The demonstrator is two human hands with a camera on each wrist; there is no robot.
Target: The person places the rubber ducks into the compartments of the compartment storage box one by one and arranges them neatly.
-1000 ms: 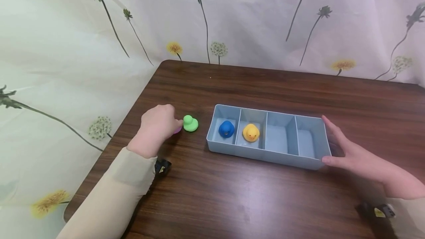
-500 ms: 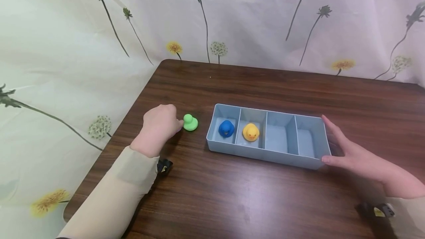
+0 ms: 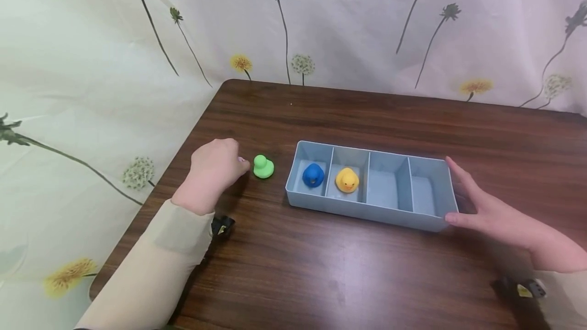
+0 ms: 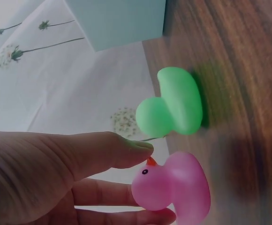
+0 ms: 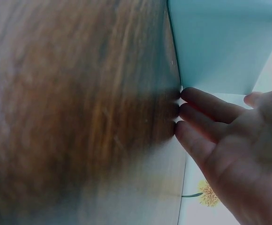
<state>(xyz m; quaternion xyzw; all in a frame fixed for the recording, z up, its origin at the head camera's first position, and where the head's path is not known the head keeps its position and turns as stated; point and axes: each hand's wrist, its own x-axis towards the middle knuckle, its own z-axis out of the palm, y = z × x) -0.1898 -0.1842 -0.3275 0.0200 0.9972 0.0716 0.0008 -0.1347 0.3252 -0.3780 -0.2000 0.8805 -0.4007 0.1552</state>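
Note:
My left hand (image 3: 213, 169) is at the left side of the table. In the left wrist view it holds a pink rubber duck (image 4: 190, 185) by the head, thumb at the orange beak and fingers behind. Right beside it stands a green rubber duck (image 3: 263, 167), apart from the hand. A blue-grey divided box (image 3: 367, 209) contains a blue rubber duck (image 3: 313, 175) in its leftmost compartment and a yellow one (image 3: 347, 181) in the second. At the box's right end, my right hand (image 3: 497, 218) spans the two corners with thumb and index finger extended, touching them.
Everything rests on a dark wood-grain table (image 3: 275, 269). Behind and to the left hangs a pale cloth (image 3: 344, 24) printed with dandelions. Black devices (image 3: 223, 225) are worn at both wrists.
A bit of pink showed below my left hand, was then hidden, and now appears between finger and thumb. That hand has shifted slightly left. The right hand and box stay put.

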